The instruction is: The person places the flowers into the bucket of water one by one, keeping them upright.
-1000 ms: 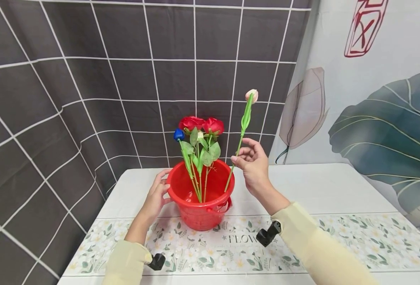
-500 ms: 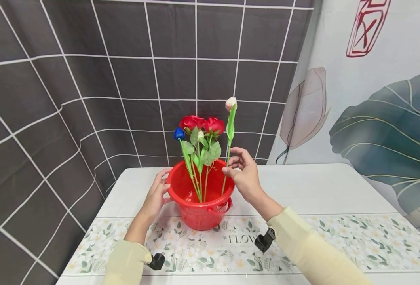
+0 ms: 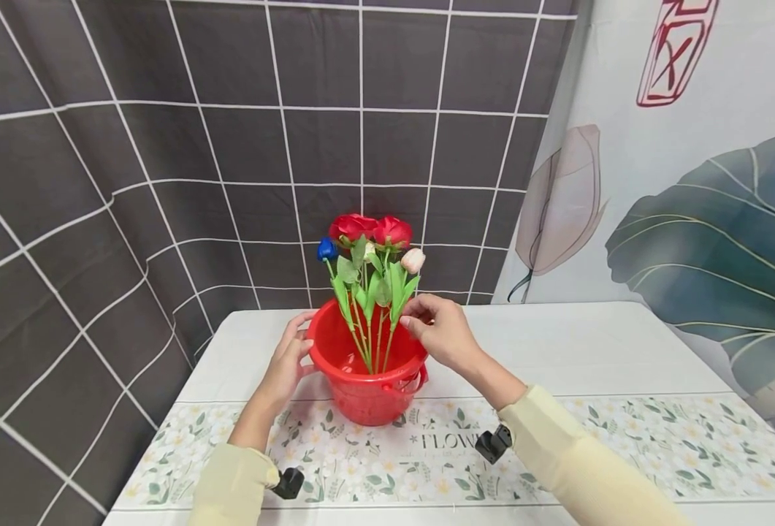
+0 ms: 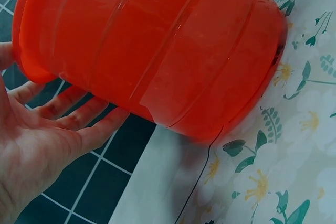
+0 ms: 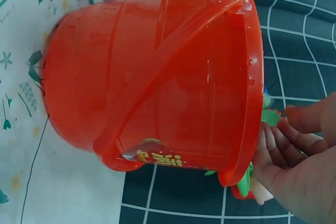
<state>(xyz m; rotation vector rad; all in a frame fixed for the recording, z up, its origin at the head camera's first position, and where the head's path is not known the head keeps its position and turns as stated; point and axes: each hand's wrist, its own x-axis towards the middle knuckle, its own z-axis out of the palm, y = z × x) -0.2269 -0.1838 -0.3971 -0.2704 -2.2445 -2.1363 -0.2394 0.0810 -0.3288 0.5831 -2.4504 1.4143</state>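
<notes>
A red plastic bucket [image 3: 369,398] stands upright on the table. Inside it lean two red roses [image 3: 392,231], a blue tulip [image 3: 326,249], a small whitish flower [image 3: 369,250] and a pale pink tulip [image 3: 413,261], all with green stems. My left hand [image 3: 286,358] steadies the bucket's left side; in the left wrist view its fairly straight fingers touch the wall. My right hand [image 3: 445,332] is over the right rim, bent fingertips at the pink tulip's leaves. The right wrist view shows thumb and forefinger close together by a green leaf [image 5: 271,117]; whether they pinch the stem is hidden.
The white table [image 3: 591,340] bears a printed flower strip [image 3: 663,438] along its front. A dark cloth with white grid lines [image 3: 308,66] hangs behind and at the left. The bucket's red handle [image 3: 413,385] hangs down at the front right.
The pink tulip has come left and dropped down into the bucket, level with the other blooms. My right hand has followed leftward to the rim. The left hand has stayed against the bucket.
</notes>
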